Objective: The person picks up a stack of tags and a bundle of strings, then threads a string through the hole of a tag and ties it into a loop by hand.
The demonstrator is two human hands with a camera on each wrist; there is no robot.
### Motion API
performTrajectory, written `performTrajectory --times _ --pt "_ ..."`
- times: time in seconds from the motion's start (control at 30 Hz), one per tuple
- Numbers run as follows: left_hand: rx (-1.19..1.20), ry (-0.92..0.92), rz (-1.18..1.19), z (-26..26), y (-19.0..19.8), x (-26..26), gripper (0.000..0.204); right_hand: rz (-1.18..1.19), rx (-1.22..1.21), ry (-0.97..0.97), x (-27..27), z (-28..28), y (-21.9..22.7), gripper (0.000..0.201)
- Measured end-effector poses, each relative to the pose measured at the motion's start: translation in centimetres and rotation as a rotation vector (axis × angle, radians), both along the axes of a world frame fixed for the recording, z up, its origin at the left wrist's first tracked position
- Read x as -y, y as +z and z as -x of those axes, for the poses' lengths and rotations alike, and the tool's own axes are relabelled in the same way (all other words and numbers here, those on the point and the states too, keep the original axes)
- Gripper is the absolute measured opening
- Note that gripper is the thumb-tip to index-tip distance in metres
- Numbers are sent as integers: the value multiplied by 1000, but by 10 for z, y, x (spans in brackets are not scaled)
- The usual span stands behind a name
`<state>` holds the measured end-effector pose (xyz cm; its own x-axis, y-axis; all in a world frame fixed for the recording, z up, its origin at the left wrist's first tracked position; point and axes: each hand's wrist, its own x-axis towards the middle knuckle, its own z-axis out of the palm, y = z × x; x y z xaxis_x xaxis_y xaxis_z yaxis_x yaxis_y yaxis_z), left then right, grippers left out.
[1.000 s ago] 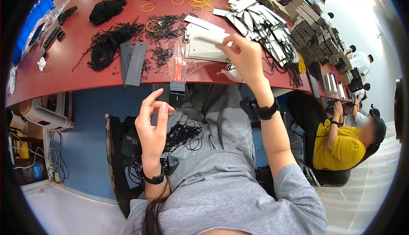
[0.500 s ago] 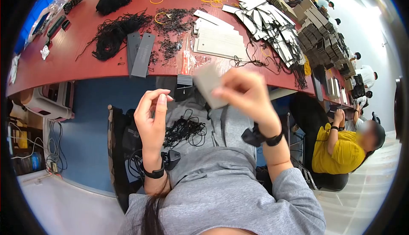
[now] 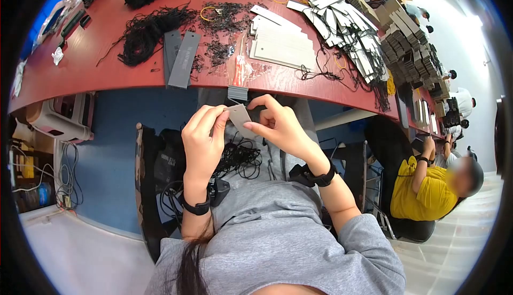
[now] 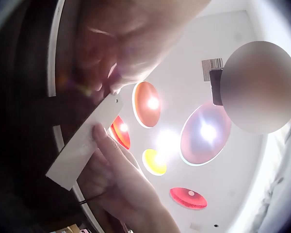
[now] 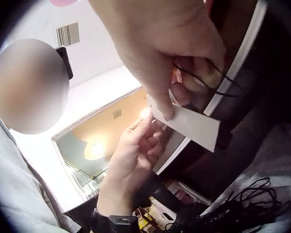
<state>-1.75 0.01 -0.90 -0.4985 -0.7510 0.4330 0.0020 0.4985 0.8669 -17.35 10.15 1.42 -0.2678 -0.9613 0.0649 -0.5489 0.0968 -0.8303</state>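
A light grey hang tag [image 3: 242,117] with a small hole near one end is held in front of my lap. My left hand [image 3: 206,134] has its thumb and fingertips at the holed end of it. Further down, my right hand [image 3: 283,129] pinches the tag by its side, the thumb flat on its face. In the right wrist view, a thin black cord [image 5: 218,92] loops out from that hand's curled fingers. Below both hands, a tangle of black cords [image 3: 240,161] lies on my lap.
Pale tags [image 3: 283,46] lie stacked on the red table [image 3: 133,76], left of a heap of corded white tags [image 3: 342,33]. Dark grey tags [image 3: 184,62] and a black cord bundle [image 3: 141,41] are further left. A small stack of tags [image 3: 238,93] sits at the table edge.
My right hand has brought a grey tag from the pale stack back to my lap. My left hand has moved right and up to meet its holed end.
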Motion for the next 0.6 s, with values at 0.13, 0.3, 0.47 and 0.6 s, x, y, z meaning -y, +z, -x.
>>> performTrajectory --times 0.13,0.3,0.47,0.6 --pt "46 105 206 2 1 -1 9 28 147 -65 -4 -1 9 30" --pt "70 156 308 6 1 3 8 41 279 -19 -5 -5 19 25" --pt "106 177 95 2 4 0 12 85 462 -26 -6 -11 28 26" --pt "-30 -115 136 5 20 -18 22 122 560 -15 -5 -19 39 25"
